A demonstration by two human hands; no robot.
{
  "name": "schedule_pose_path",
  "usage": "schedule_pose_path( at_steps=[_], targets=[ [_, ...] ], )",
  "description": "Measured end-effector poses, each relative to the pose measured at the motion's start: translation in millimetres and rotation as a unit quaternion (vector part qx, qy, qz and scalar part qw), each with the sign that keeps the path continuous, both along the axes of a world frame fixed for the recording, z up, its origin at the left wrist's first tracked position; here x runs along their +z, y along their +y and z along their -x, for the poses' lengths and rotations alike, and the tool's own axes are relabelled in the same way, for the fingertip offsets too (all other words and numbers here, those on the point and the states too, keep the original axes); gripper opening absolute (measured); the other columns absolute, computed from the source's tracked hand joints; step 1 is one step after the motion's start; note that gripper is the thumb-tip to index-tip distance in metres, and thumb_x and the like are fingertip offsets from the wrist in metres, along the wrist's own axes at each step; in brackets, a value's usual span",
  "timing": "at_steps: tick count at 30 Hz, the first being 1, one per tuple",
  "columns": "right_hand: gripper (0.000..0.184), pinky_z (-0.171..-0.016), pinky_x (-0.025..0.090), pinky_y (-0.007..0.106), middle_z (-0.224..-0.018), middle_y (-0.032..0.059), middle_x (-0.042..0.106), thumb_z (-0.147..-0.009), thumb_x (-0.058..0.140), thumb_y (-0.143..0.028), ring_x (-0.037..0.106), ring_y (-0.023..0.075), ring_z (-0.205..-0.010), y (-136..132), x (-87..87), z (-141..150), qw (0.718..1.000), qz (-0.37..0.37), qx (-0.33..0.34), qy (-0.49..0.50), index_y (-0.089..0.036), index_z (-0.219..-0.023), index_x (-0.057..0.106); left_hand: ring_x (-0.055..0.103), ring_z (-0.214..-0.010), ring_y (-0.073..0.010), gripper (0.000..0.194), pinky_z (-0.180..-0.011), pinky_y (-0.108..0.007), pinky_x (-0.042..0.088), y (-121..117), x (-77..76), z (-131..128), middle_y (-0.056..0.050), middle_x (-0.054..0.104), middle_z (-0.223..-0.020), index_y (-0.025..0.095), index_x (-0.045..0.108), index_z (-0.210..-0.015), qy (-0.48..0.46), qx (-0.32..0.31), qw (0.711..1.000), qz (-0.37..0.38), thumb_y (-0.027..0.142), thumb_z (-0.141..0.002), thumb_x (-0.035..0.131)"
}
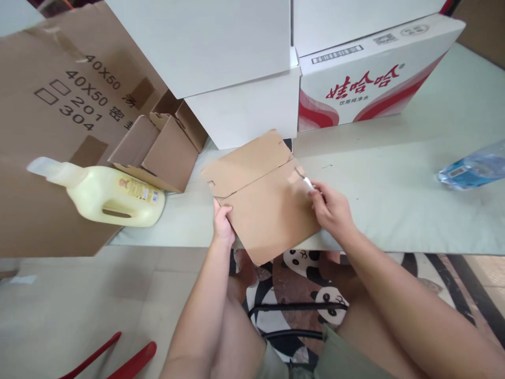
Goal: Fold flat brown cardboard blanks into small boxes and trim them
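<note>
A folded piece of brown cardboard (272, 210) lies tilted over the front edge of the cloth-covered table, with a crease across its upper part. My left hand (224, 223) is closed on its left edge, thumb on top and fingers underneath. In my right hand (333, 208) is a small white-handled tool (307, 183) with a thin tip; its exact kind is too small to tell. That tip is at the cardboard's right side, beside a torn, lighter patch (294, 176) near the crease.
On the left, a pale yellow jug-shaped bottle (118, 195) lies near an open cardboard box (165, 150) and a large printed carton (59, 116). White boxes (244, 110) and a red-and-white carton (366, 84) stand behind. A plastic water bottle (473, 166) lies on the table (394, 200) at right.
</note>
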State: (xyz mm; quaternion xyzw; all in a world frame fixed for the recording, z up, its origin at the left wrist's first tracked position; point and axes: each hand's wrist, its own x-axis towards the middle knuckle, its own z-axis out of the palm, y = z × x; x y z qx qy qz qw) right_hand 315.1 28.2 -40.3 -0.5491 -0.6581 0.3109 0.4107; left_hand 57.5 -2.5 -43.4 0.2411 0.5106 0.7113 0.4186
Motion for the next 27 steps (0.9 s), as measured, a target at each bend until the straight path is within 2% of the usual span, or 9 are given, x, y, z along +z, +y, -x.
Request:
schedule_pose_path(
  at_steps=[3, 7, 12, 17, 20, 23, 27],
  targets=[
    [0.035, -0.064, 0.047, 0.029, -0.101, 0.0083, 0.07, -0.097, 0.043, -0.034, 0.065, 0.0192, -0.08, -9.8, 1.0, 7.7, 0.989, -0.096, 0.058, -0.096, -0.024, -0.118, 0.069, 0.065, -0.109, -0.0227, 0.07, -0.092, -0.03, 0.05, -2.4, -5.2, -4.8, -0.005, 0.07, -0.121, 0.026, 0.058, -0.131, 0.039, -0.047, 0.998, 0.013, 0.017, -0.062, 0.065],
    [0.035, -0.058, 0.041, 0.026, -0.095, 0.0053, 0.069, -0.1, 0.043, -0.035, 0.062, 0.015, -0.071, -19.2, 1.2, 17.3, 0.965, -0.149, 0.108, -0.185, -0.027, -0.12, 0.071, 0.064, -0.113, -0.0243, 0.066, -0.095, -0.032, 0.051, -4.8, -12.9, -11.7, -0.008, 0.069, -0.125, 0.024, 0.057, -0.131, 0.073, -0.106, 0.991, 0.031, 0.023, -0.065, 0.068],
    [0.034, -0.054, 0.035, 0.025, -0.088, 0.0026, 0.071, -0.101, 0.044, -0.037, 0.059, 0.0124, -0.065, -22.3, 3.6, 19.6, 0.954, -0.175, 0.073, -0.233, -0.029, -0.117, 0.074, 0.061, -0.121, -0.0258, 0.063, -0.101, -0.034, 0.049, -6.1, -15.7, -15.7, -0.009, 0.066, -0.13, 0.024, 0.057, -0.13, 0.099, -0.111, 0.989, 0.027, 0.023, -0.068, 0.069],
    [0.033, -0.055, 0.033, 0.026, -0.088, 0.0015, 0.075, -0.101, 0.046, -0.033, 0.061, 0.0109, -0.068, -25.8, 9.6, 22.0, 0.945, -0.204, 0.032, -0.253, -0.03, -0.112, 0.077, 0.059, -0.125, -0.0251, 0.061, -0.104, -0.034, 0.048, -10.3, -18.8, -24.5, -0.008, 0.065, -0.132, 0.024, 0.055, -0.132, 0.119, -0.13, 0.984, 0.012, 0.026, -0.073, 0.07],
    [0.033, -0.055, 0.034, 0.026, -0.09, 0.0017, 0.075, -0.101, 0.045, -0.033, 0.06, 0.0105, -0.067, -28.1, 13.6, 23.8, 0.947, -0.192, 0.0, -0.258, -0.031, -0.112, 0.077, 0.058, -0.127, -0.0246, 0.06, -0.106, -0.033, 0.047, -12.1, -20.2, -30.6, -0.009, 0.066, -0.131, 0.024, 0.054, -0.132, 0.137, -0.145, 0.98, -0.006, 0.029, -0.075, 0.071],
    [0.033, -0.054, 0.032, 0.027, -0.093, 0.0026, 0.075, -0.1, 0.046, -0.036, 0.061, 0.0119, -0.07, -28.0, 16.9, 22.2, 0.953, -0.154, -0.025, -0.26, -0.031, -0.109, 0.078, 0.063, -0.119, -0.0253, 0.061, -0.1, -0.034, 0.05, -12.1, -18.7, -32.8, -0.01, 0.068, -0.125, 0.023, 0.054, -0.133, 0.127, -0.159, 0.979, 0.003, 0.031, -0.075, 0.072],
    [0.032, -0.053, 0.03, 0.027, -0.1, 0.0032, 0.073, -0.098, 0.047, -0.039, 0.061, 0.0149, -0.077, -18.8, 18.1, 8.3, 0.961, -0.08, -0.051, -0.26, -0.03, -0.106, 0.078, 0.065, -0.114, -0.026, 0.065, -0.097, -0.036, 0.052, -10.4, -11.8, -28.0, -0.011, 0.069, -0.123, 0.023, 0.054, -0.134, 0.101, -0.122, 0.987, 0.023, 0.027, -0.071, 0.072]
  ],
)
